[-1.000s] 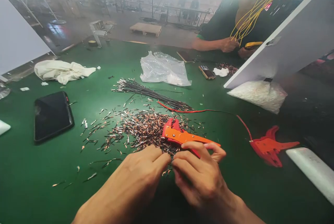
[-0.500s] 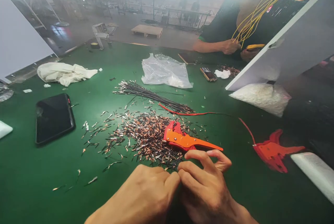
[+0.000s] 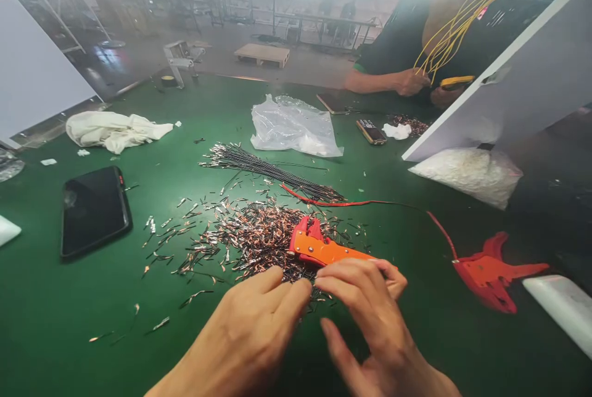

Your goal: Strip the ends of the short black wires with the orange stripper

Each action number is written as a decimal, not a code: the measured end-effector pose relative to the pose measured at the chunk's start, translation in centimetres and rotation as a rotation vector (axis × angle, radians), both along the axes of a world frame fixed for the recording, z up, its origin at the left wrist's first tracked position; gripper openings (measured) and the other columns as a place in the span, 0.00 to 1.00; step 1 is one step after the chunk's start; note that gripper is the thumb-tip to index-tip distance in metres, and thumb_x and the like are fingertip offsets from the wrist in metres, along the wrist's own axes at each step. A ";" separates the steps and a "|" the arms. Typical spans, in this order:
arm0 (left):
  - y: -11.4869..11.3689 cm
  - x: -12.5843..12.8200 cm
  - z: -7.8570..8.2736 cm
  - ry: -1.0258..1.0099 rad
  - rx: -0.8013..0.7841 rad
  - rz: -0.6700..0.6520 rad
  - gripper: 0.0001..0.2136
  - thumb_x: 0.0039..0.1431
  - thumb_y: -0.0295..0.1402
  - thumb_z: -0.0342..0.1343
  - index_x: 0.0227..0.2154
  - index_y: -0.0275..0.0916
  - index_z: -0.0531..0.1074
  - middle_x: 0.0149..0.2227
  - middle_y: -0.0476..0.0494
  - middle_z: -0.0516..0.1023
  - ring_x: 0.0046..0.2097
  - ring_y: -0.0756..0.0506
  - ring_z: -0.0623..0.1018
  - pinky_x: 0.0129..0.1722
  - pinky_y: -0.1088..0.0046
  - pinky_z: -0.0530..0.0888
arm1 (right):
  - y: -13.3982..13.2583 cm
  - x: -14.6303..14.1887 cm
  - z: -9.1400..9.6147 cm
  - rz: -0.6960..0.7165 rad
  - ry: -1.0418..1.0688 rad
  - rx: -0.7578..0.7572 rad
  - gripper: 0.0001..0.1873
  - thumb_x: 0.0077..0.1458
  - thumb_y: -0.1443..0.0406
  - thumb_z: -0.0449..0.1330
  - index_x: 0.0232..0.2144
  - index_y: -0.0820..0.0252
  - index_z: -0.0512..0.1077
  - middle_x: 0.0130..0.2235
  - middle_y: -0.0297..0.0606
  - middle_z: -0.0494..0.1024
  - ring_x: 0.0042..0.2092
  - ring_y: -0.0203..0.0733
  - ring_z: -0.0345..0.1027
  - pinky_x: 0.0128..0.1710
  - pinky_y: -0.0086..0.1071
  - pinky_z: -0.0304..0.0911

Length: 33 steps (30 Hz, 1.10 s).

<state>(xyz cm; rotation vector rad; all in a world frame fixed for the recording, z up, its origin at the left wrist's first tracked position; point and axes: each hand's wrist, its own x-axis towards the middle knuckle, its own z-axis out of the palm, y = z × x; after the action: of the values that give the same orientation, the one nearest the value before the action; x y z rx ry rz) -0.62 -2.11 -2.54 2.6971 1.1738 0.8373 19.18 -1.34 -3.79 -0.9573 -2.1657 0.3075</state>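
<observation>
My left hand (image 3: 261,317) is closed at the near edge of a pile of short wire scraps (image 3: 256,233); whatever its fingers hold is hidden behind them. Beside it, my right hand (image 3: 377,317) is open, thumb spread away from the other fingers. Those fingers are over the handle end of an orange-and-red wire stripper (image 3: 324,252), which lies on the right part of the pile. Just beyond the pile lies a bundle of black wires (image 3: 277,172) with metal terminals at their far left ends.
A second wire stripper (image 3: 488,274) lies to the right, beside a white block (image 3: 562,311). On the left are a black phone (image 3: 95,212) and a white cloth (image 3: 115,130). A plastic bag (image 3: 296,126) lies behind. Across the green table, another person's hand (image 3: 414,81) holds yellow wires.
My right hand has opened, its thumb parting from the fingers and its fingers shifting over the stripper's handle. My left hand has moved slightly left and stays closed.
</observation>
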 end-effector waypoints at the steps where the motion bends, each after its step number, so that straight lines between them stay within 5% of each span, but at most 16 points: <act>1: -0.1 0.1 -0.2 -0.011 -0.021 -0.008 0.10 0.61 0.17 0.46 0.35 0.39 0.62 0.29 0.47 0.75 0.25 0.47 0.68 0.21 0.71 0.66 | -0.1 -0.1 -0.2 0.025 0.010 -0.012 0.14 0.57 0.69 0.58 0.46 0.60 0.73 0.41 0.40 0.82 0.45 0.50 0.71 0.52 0.46 0.48; 5: -0.2 0.3 -0.5 -0.041 -0.083 -0.024 0.10 0.62 0.16 0.46 0.38 0.39 0.62 0.33 0.45 0.76 0.28 0.46 0.69 0.25 0.71 0.70 | -0.2 -0.5 -0.6 0.044 0.075 0.006 0.09 0.61 0.71 0.55 0.33 0.56 0.73 0.26 0.29 0.78 0.36 0.43 0.71 0.51 0.44 0.44; 9: 0.1 -0.5 0.2 -0.005 0.007 0.000 0.12 0.59 0.15 0.46 0.37 0.37 0.67 0.26 0.48 0.74 0.25 0.46 0.70 0.24 0.70 0.69 | 0.8 0.2 0.1 -0.084 0.037 0.062 0.11 0.64 0.72 0.55 0.33 0.54 0.74 0.26 0.27 0.80 0.37 0.43 0.72 0.51 0.45 0.44; 12: 0.2 -1.4 0.5 -0.014 0.042 0.162 0.10 0.64 0.19 0.47 0.38 0.37 0.71 0.26 0.48 0.76 0.26 0.47 0.72 0.25 0.71 0.69 | 1.9 2.0 0.1 -0.248 -0.143 0.066 0.11 0.70 0.60 0.52 0.45 0.53 0.74 0.40 0.37 0.84 0.46 0.50 0.72 0.51 0.48 0.49; 14: 0.2 -1.9 0.6 -0.068 0.035 0.324 0.08 0.67 0.24 0.50 0.40 0.39 0.73 0.30 0.47 0.79 0.28 0.47 0.76 0.28 0.72 0.70 | 2.4 3.5 -0.5 -0.348 -0.389 0.052 0.30 0.66 0.45 0.51 0.56 0.61 0.68 0.51 0.52 0.78 0.52 0.62 0.68 0.51 0.54 0.53; 16: 0.2 -2.1 0.6 -0.133 0.034 0.438 0.07 0.67 0.27 0.53 0.43 0.41 0.75 0.33 0.48 0.82 0.30 0.49 0.78 0.30 0.73 0.71 | 2.7 4.6 -1.3 -0.323 -0.544 -0.007 0.36 0.62 0.41 0.51 0.54 0.65 0.69 0.51 0.56 0.76 0.50 0.64 0.69 0.48 0.55 0.59; 20: 0.2 -2.0 0.5 -0.223 0.049 0.535 0.07 0.66 0.29 0.54 0.43 0.40 0.76 0.36 0.48 0.84 0.32 0.50 0.81 0.34 0.74 0.73 | 2.8 5.0 -2.0 -0.300 -0.577 -0.162 0.27 0.65 0.48 0.50 0.49 0.66 0.71 0.42 0.52 0.77 0.42 0.59 0.70 0.40 0.52 0.66; 23: 0.0 -1.8 0.6 -0.287 0.012 0.603 0.07 0.67 0.31 0.54 0.43 0.40 0.76 0.32 0.52 0.82 0.27 0.52 0.79 0.30 0.76 0.72 | 3.1 4.7 -0.8 -0.364 -0.335 -0.391 0.27 0.65 0.47 0.48 0.44 0.63 0.72 0.41 0.51 0.76 0.43 0.61 0.70 0.44 0.56 0.65; 28: -0.1 -1.3 0.9 -0.367 -0.011 0.611 0.05 0.66 0.29 0.53 0.42 0.42 0.73 0.25 0.58 0.76 0.20 0.55 0.72 0.23 0.79 0.66 | 3.0 4.5 1.9 -0.160 0.570 -1.159 0.24 0.60 0.45 0.57 0.45 0.55 0.71 0.36 0.40 0.78 0.37 0.49 0.74 0.40 0.45 0.71; 33: -0.3 -0.3 0.6 -0.375 -0.020 0.522 0.04 0.65 0.26 0.52 0.36 0.40 0.71 0.24 0.56 0.72 0.22 0.54 0.70 0.23 0.78 0.64 | 1.4 2.0 1.7 0.029 0.966 -1.458 0.12 0.56 0.60 0.67 0.41 0.60 0.76 0.43 0.43 0.81 0.39 0.44 0.76 0.39 0.37 0.71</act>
<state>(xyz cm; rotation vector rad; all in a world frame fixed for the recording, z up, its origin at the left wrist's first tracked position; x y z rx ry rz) -0.88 -2.44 -1.98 2.0934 1.7819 1.3077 21.21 0.08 -2.09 -1.0687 -0.8094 2.0141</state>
